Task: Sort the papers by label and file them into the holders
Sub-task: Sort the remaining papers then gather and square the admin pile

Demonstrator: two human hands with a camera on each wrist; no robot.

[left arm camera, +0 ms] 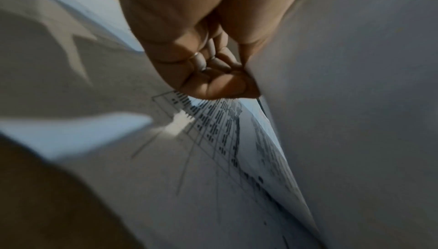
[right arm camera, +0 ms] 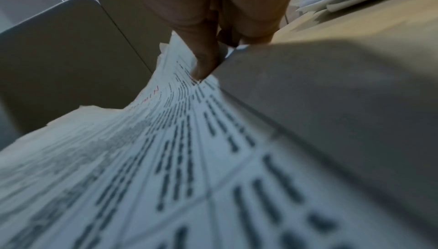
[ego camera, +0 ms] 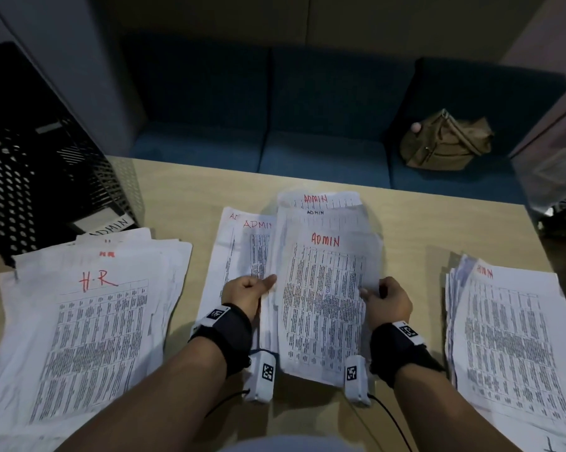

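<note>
Leftmost, black perforated holder point(ego camera: 30, 177) at table's point(ego camera: 184, 197) far left edge, H.R pile point(ego camera: 89, 321) just in front. Centre, ADMIN stack point(ego camera: 324, 295) loosely fanned on table, gripped at both side edges: left hand point(ego camera: 247, 290) with thumb on top and fingers curled under, right hand point(ego camera: 389, 300) pinching opposite edge. Far right, another pile point(ego camera: 510, 337), ADMIN-marked on top.

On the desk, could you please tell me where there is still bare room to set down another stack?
Bare desk shows along the far edge, between the black holder and the ADMIN pile both hands grip. A patch lies behind the right-hand pile; a narrow strip separates the HR pile from the ADMIN sheets. The near half is crowded.
</note>
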